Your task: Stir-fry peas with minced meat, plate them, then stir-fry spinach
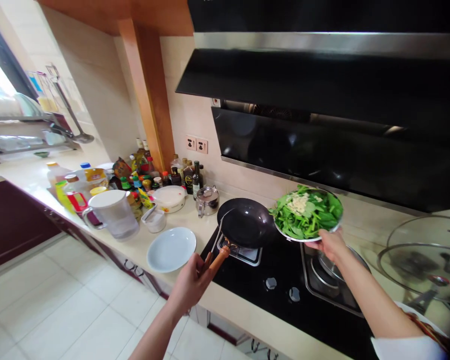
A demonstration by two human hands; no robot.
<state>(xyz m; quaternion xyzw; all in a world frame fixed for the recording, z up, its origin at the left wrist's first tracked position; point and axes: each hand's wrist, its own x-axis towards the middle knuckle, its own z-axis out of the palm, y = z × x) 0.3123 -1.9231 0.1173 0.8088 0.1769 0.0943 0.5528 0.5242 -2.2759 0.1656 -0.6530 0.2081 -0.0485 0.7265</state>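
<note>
My left hand point(190, 285) is closed near the wooden handle point(220, 257) of a dark wok point(247, 222). Also in that grip is the brown handle of a thin metal utensil point(219, 232), which leans into the wok; its working end is hard to make out. The wok sits over the left burner, its inside dark and bare. My right hand point(330, 244) grips the rim of a shallow metal bowl point(303, 240), raised just right of the wok. Green leafy vegetables point(303, 220) fill it, with chopped garlic point(299, 203) heaped on top.
A pale plate point(171, 250) lies left of the black stove point(247, 285). Beyond it stand a water pitcher point(114, 215), a small steel pot point(207, 200) and several bottles. At right are a lidded pan point(333, 262) and glass lids point(408, 265). The range hood point(322, 140) hangs low.
</note>
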